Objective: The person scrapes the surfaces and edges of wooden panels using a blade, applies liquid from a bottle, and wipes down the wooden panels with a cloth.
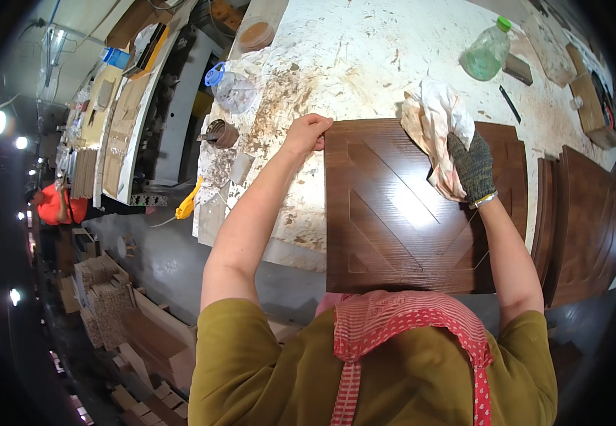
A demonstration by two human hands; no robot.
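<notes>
A dark brown wooden panel (379, 213) with grooved diagonal lines and a glossy sheen lies in front of me, partly over the stained white table. My bare left hand (310, 133) is closed at the panel's far left corner, its fingertips against the edge. On the far right part of the panel is my right hand (473, 167), in a dark knitted glove. It grips a stained white rag (437, 117), which is bunched up and hangs down over the wood. The rag hides some of the gloved fingers.
Left on the table (365, 64) stand a clear jug (235, 92), a cup of brown liquid (221, 133) and a yellow-handled tool (189, 200). A green bottle (484, 55) and a black pen-like stick (510, 104) lie far right. More brown panels (585, 220) lean at right.
</notes>
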